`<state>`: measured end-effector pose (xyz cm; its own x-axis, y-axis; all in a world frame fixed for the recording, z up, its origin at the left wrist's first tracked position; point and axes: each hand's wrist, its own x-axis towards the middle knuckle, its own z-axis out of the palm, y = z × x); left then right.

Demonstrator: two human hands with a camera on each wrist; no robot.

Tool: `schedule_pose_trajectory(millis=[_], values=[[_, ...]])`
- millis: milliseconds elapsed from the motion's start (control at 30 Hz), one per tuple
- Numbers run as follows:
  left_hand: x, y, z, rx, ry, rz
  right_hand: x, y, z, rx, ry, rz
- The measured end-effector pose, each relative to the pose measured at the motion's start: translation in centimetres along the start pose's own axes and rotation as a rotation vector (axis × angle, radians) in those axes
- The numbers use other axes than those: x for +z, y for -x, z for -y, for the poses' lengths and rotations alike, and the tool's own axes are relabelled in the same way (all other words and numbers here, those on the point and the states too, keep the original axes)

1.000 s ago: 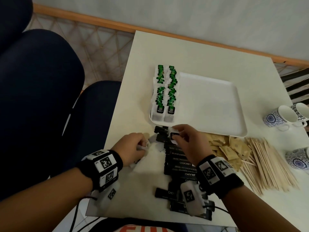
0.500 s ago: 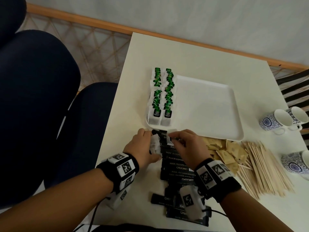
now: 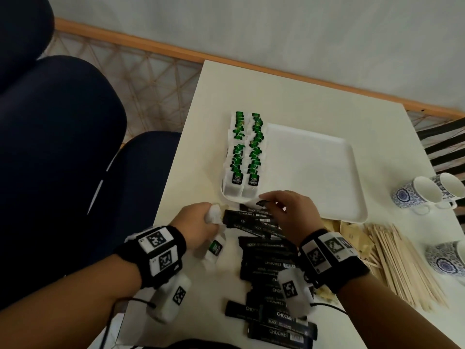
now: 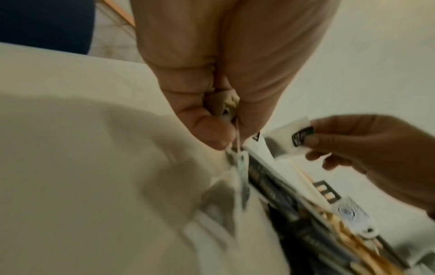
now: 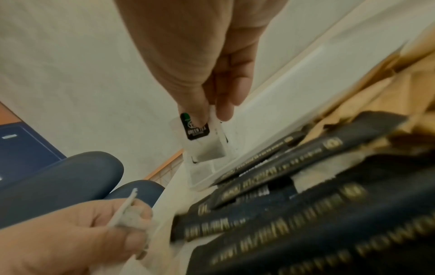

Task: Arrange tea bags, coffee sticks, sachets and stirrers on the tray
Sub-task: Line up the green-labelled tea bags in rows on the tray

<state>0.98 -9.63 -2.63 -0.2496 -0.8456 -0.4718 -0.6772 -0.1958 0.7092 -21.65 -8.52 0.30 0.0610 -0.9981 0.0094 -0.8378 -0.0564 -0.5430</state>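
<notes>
The white tray carries two rows of green-tagged tea bags along its left side. My right hand pinches one tea bag by its top, just over the tray's near left corner. To its left, my left hand is curled round another white tea bag; a string runs down from it to a green tag near the table. Black coffee sticks lie in a pile under and between my wrists.
Brown sachets and a heap of wooden stirrers lie right of the sticks. Blue-patterned cups stand at the table's right edge, another cup nearer. Dark blue chairs stand left of the table.
My hands came together over the top coffee sticks, then parted. The right hand has carried its tea bag up to the tray's corner; the left now holds its bag with the tag dangling.
</notes>
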Motion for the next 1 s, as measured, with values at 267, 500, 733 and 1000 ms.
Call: schedule_pose_trajectory(millis=[267, 500, 733, 1000], values=[[-2.4, -0.8, 0.4, -0.077, 0.317, -0.029, -0.5, -3.0, -0.1, -0.054, 0.059, 0.094], [-2.4, -0.4, 0.7, -0.111, 0.53, 0.002, 0.4, -5.2, -0.4, -0.031, 0.153, 0.274], [-2.7, -0.2, 0.2, -0.117, 0.643, 0.0, 0.6, -7.2, 0.1, 0.036, 0.176, 0.268], [-2.7, 0.0, -0.5, -0.09, 0.665, 0.028, 1.1, -6.9, -0.6, 0.101, 0.091, 0.228]])
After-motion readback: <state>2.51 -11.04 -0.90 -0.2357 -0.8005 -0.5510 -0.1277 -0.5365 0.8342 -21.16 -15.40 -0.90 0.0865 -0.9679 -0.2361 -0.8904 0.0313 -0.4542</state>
